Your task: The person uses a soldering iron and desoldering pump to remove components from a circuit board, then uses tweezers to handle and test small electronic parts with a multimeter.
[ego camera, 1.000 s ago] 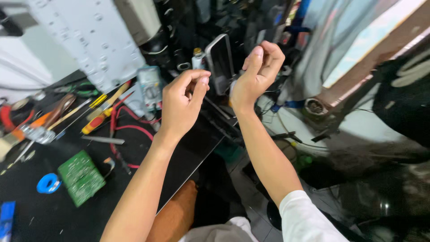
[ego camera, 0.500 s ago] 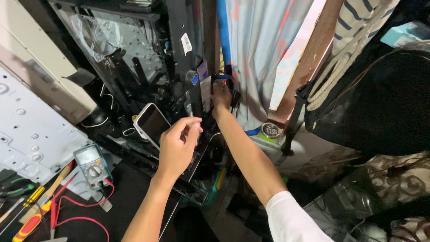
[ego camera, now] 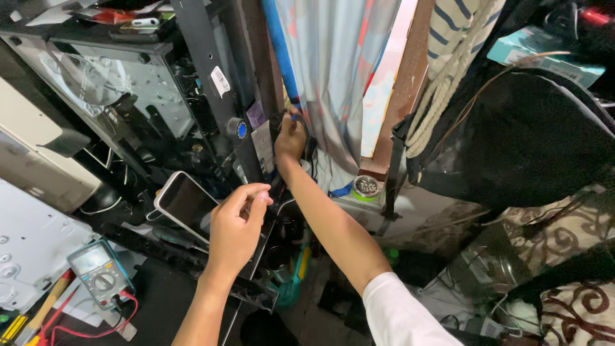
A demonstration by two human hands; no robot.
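1. Multimeter [ego camera: 96, 272] lies at lower left on the dark bench, red lead [ego camera: 96, 323] trailing from it, yellow-handled tools [ego camera: 16, 323] at the corner
2. Smartphone [ego camera: 186, 202] stands tilted, screen dark, just left of the left hand
3. Left hand [ego camera: 237, 227] hovers above the bench, thumb and forefinger pressed together at the tips; whether anything small is pinched between them cannot be told
4. Right hand [ego camera: 289, 138] reaches far forward, fingers closed around a dark cable [ego camera: 282, 122] beside the black upright frame [ego camera: 211, 77], at the curtain's [ego camera: 333, 77] edge
5. Round tin [ego camera: 366, 187] sits below the curtain; black bag [ego camera: 532, 141] hangs at right
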